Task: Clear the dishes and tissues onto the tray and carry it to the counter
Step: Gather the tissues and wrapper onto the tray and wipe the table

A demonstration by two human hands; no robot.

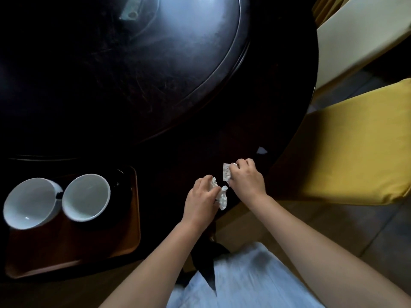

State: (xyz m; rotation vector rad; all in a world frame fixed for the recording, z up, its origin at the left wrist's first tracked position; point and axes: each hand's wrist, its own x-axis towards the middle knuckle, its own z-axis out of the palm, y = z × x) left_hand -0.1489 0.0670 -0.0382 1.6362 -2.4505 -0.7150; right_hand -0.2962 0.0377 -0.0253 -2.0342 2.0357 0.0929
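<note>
A brown tray (131, 236) lies at the lower left of the dark round table (200, 147). On it stand two white cups (31, 203) (86, 197), the right one on a dark saucer. My left hand (201, 202) is closed on a crumpled white tissue (222, 197) near the table's front edge. Just to its right, my right hand (246, 178) pinches another white tissue piece (226, 175). A small white scrap (261, 150) lies on the table beyond my right hand.
A dark lazy Susan (155, 52) fills the middle of the table, with a pale object (130, 13) on it at the top. A yellow-cushioned chair (355, 143) stands right of the table, a cream one (360, 34) behind it.
</note>
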